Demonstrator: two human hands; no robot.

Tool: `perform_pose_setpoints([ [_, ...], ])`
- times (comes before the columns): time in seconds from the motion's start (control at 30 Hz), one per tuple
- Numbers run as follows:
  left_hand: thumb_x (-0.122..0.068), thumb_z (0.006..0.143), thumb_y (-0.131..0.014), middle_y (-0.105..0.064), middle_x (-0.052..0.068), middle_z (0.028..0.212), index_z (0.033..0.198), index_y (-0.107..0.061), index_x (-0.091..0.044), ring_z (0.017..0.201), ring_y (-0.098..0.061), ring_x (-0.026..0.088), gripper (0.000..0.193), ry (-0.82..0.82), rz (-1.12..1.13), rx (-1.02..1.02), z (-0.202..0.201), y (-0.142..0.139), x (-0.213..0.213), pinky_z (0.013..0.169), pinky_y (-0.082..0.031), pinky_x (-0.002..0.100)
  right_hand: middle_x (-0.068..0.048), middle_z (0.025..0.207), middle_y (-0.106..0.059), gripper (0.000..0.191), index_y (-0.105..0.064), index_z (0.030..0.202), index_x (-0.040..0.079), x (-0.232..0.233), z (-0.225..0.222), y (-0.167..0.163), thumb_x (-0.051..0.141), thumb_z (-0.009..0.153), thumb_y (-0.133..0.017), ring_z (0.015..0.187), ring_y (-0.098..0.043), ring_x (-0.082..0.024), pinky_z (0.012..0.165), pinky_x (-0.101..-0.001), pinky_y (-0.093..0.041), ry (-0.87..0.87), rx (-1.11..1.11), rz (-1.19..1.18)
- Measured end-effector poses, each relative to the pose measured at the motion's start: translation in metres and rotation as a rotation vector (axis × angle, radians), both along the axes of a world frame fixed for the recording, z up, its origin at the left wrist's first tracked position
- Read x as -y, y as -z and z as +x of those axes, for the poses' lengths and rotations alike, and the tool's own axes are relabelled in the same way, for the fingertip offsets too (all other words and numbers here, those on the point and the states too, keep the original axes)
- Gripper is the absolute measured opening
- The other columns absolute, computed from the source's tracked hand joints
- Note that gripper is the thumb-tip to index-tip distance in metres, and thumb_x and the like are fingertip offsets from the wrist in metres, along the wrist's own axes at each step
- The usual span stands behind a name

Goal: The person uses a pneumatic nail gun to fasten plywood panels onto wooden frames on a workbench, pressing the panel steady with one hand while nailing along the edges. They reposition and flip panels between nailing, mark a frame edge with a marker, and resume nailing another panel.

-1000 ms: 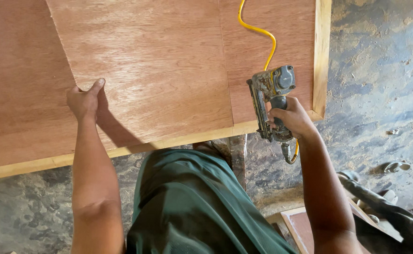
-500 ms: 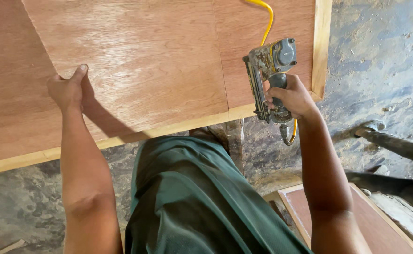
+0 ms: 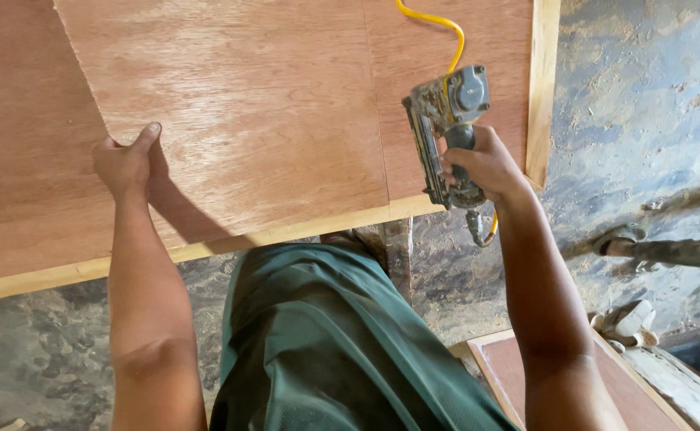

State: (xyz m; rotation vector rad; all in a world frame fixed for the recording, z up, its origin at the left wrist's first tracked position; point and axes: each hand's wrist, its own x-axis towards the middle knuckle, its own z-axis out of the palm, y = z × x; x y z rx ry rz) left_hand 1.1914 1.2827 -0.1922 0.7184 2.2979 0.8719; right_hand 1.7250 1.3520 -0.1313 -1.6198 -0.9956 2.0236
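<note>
Since half a second ago, both hands sit a little lower and further right in the head view, and the nail gun has shifted slightly with the right hand; the grip on each side looks unchanged.

From the head camera, the left hand (image 3: 129, 164) rests on the plywood panel (image 3: 238, 120), near its lower pale edge strip (image 3: 286, 233). Its fingers are curled together against the sheet, with the thumb stretched upward and apart from them, so the hand presses on the wood and holds nothing.

The right hand (image 3: 484, 164) is wrapped around the handle of the grey, worn nail gun (image 3: 446, 120). Its fingers are closed tightly round the grip; whether one sits on the trigger cannot be told. The gun's long magazine lies over the panel's lower right part, just beside the right-hand wooden edge strip (image 3: 543, 88). A yellow air hose (image 3: 446, 32) runs from the top of the frame, behind the tool, and shows again below the hand.

Below the panel lie the person's green trousers (image 3: 326, 351) and a rough stone floor (image 3: 637, 104).
</note>
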Motion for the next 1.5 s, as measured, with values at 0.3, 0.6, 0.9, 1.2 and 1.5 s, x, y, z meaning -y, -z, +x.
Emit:
perform_pose_setpoints([
  [0.3, -0.041, 0.076, -0.096, -0.075, 0.013, 0.086, 0.091, -0.075, 0.0, 0.073, -0.072, 0.021, 0.048, 0.019, -0.074, -0.111, 0.003, -0.005, -0.004, 0.068, -0.055, 0.036, -0.004, 0.071, -0.059, 0.004, -0.06, 0.088, 0.001, -0.095, -0.065, -0.003, -0.003, 0.086, -0.061, 0.057, -0.057, -0.012, 0.048, -0.0301, -0.049, 0.003, -0.031, 0.08],
  [0.6, -0.048, 0.074, -0.099, -0.073, 0.019, 0.081, 0.08, -0.068, 0.003, 0.07, -0.071, 0.028, 0.06, 0.003, -0.203, -0.192, 0.001, -0.009, -0.008, 0.066, -0.055, 0.041, -0.008, 0.066, -0.06, 0.003, -0.063, 0.088, -0.002, -0.198, -0.128, -0.033, -0.001, 0.086, -0.061, 0.051, -0.057, -0.016, 0.045, -0.0324, -0.049, 0.053, -0.076, 0.1],
  [0.9, -0.045, 0.075, -0.098, -0.075, 0.019, 0.089, 0.09, -0.073, 0.003, 0.077, -0.073, 0.027, 0.056, 0.02, -0.169, -0.164, -0.005, -0.004, -0.003, 0.07, -0.056, 0.04, -0.009, 0.064, -0.059, 0.005, -0.061, 0.086, -0.002, -0.236, -0.15, -0.043, 0.004, 0.086, -0.062, 0.051, -0.058, -0.018, 0.046, -0.0373, -0.053, 0.057, -0.005, 0.089],
  [1.2, -0.038, 0.076, -0.1, -0.076, 0.018, 0.089, 0.091, -0.073, 0.001, 0.076, -0.073, 0.025, 0.05, -0.004, -0.141, -0.099, -0.007, 0.002, 0.001, 0.067, -0.056, 0.038, -0.006, 0.066, -0.056, 0.019, -0.057, 0.099, -0.001, -0.136, -0.11, -0.007, -0.005, 0.081, -0.059, 0.05, -0.055, -0.017, 0.042, -0.0339, -0.047, 0.182, -0.097, -0.023],
  [1.5, -0.035, 0.078, -0.099, -0.076, 0.015, 0.089, 0.091, -0.074, 0.001, 0.076, -0.074, 0.021, 0.046, -0.025, -0.109, -0.069, -0.008, 0.012, 0.005, 0.067, -0.057, 0.035, -0.006, 0.07, -0.059, 0.021, -0.062, 0.105, -0.004, -0.01, -0.059, 0.02, -0.004, 0.084, -0.061, 0.055, -0.058, -0.015, 0.048, -0.0323, -0.05, 0.195, -0.046, -0.07],
])
